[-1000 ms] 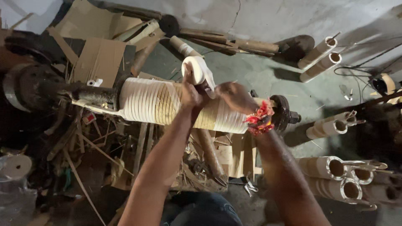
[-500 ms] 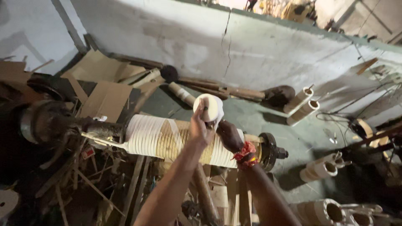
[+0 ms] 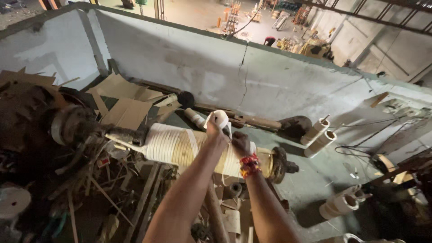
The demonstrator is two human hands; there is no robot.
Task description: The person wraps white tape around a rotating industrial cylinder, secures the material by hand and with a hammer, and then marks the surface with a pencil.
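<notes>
A long spindle wound with white tape [image 3: 180, 146] lies across the middle, held between a rusty machine hub [image 3: 67, 126] on the left and a dark end flange [image 3: 281, 164] on the right. My left hand [image 3: 216, 132] is raised above the spindle, gripping a small white tape roll [image 3: 219, 118]. A strip of tape runs down from the roll to the winding. My right hand [image 3: 240, 143], with red bangles at the wrist, rests on the wound tape just right of the left hand.
Cardboard sheets [image 3: 128, 110] and wooden scraps [image 3: 103, 189] pile up at left and below. Cardboard tubes [image 3: 319, 137] stand at right, more white rolls [image 3: 344, 204] lower right. A grey cracked wall [image 3: 243, 76] runs behind.
The camera has tilted up, showing the wall and the hall beyond. My left hand has lifted the tape roll higher above the spindle; my right hand stays on the winding.
</notes>
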